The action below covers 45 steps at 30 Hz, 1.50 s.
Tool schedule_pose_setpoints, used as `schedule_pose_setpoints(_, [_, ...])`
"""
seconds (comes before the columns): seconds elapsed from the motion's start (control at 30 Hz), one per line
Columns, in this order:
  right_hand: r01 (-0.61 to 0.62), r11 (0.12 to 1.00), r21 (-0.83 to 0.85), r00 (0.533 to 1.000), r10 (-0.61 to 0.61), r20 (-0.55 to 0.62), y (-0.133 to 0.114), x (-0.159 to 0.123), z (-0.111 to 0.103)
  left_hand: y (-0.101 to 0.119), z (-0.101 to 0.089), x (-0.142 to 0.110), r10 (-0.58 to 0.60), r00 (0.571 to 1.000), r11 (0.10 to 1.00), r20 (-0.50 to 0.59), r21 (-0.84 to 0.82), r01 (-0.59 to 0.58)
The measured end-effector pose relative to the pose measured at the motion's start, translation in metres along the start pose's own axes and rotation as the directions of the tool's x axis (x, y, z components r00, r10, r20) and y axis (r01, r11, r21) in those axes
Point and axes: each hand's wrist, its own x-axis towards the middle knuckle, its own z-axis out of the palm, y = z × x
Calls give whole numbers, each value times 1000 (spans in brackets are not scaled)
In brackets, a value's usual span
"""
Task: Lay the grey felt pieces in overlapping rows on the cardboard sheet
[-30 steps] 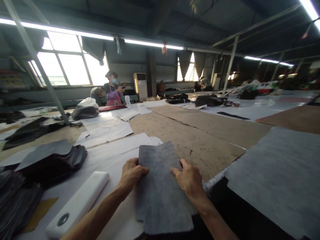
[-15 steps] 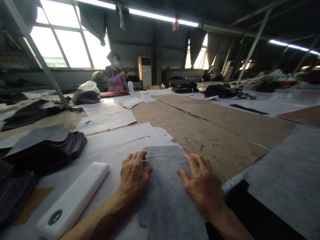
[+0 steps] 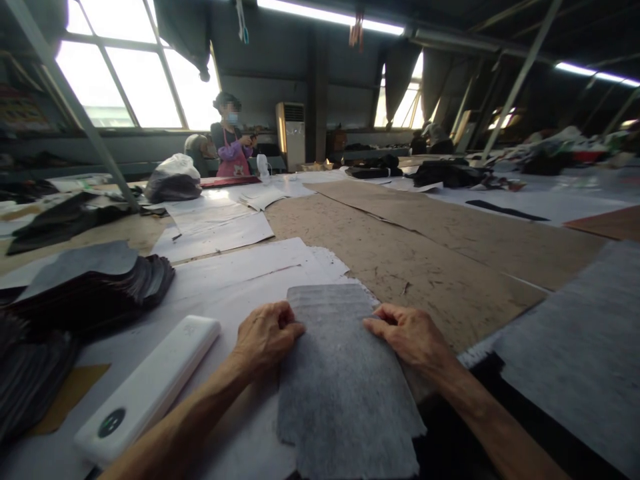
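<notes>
On the worktable, a grey fabric piece is gripped at its two side edges, the left edge pinched between the thumb and curled fingers of the left hand, the right edge held likewise by the nearly closed right hand. To the left of the grey fabric piece, a white device is seen lying, with stacked dark pieces beyond it, while a masked person is pictured past its far end.

Head cam, fwd + down over worktable, room beyond.
</notes>
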Motion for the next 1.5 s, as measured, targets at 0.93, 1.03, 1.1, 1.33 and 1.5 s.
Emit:
schedule_pose_setpoints(0.93, [-43, 996, 82, 999, 45, -17, -4, -2, 0, 4, -4, 0, -60, 996, 998, 68, -18, 62])
schedule_pose_setpoints(1.03, [-58, 998, 20, 996, 59, -60, -5, -4, 3, 6, -4, -1, -98, 994, 995, 48, 26, 97])
schedule_pose_setpoints(1.1, [-64, 998, -18, 993, 62, -103, -4, -5, 4, 7, -4, -1, -138, 990, 989, 23, 50, 137])
schedule_pose_setpoints(1.33, [-61, 997, -52, 976, 48, -212, -2, 9, -4, 8, -6, 1, -207, 978, 978, 22, 28, 206])
schedule_pose_setpoints(1.5, [159, 986, -58, 979, -165, -121, -13, 40, -5, 8, -7, 1, -211, 977, 977, 38, 3, 211])
